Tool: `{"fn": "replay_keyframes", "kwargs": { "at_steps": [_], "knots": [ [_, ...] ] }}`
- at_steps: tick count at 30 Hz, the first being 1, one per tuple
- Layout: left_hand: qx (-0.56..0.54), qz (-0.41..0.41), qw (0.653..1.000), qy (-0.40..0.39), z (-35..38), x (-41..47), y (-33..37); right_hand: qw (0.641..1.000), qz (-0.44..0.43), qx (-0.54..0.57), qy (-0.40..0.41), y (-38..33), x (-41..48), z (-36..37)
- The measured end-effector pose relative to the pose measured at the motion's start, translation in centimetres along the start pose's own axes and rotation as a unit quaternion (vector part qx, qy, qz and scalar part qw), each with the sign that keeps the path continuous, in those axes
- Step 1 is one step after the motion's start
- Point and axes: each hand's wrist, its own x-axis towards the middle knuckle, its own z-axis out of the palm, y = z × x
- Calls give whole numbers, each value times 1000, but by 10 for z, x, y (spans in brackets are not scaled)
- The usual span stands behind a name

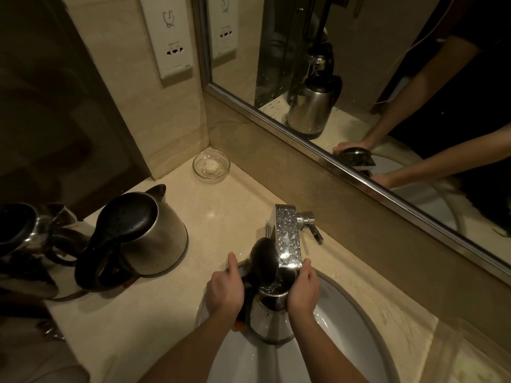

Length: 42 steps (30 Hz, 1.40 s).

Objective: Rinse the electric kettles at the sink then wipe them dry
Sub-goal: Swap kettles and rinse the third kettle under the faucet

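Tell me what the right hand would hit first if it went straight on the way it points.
Probably the faucet spout: the right hand, gripping the kettle near its rim, points at the spout's end just ahead. Depth is unclear; it might pass beneath.

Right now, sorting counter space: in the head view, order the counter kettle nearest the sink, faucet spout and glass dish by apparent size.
1. counter kettle, clearly largest.
2. faucet spout and glass dish look similar; the dish sits farther back, so I won't rank them.
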Motion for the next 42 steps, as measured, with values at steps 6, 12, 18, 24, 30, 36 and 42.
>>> {"fn": "replay_keyframes", "kwargs": {
  "at_steps": [6, 12, 18, 24, 30, 36, 42],
  "knots": [
    [-3, 1, 1000, 5, 0, 0, 0, 1000, -3, 2, -1, 0, 2, -1],
    [1, -4, 1000, 5, 1, 1, 0, 1000, 4, 7, 12, -2, 1, -1],
    [1, 9, 1000, 8, 0, 1, -1, 1000, 11, 10, 9, -3, -1, 0],
    [4, 9, 1000, 14, 1, 1, 0, 1000, 11, 1, 10, -2, -2, 1],
    [-2, 7, 1000, 7, 2, 3, -4, 1000, 11, -6, 13, -5, -2, -1],
    [-3, -5, 1000, 9, 4, 4, -3, 1000, 14, -4, 9, -2, -2, 0],
    [-5, -1, 1000, 3, 3, 5, -3, 1000, 16, -4, 8, -3, -1, 1]
  ]
}}
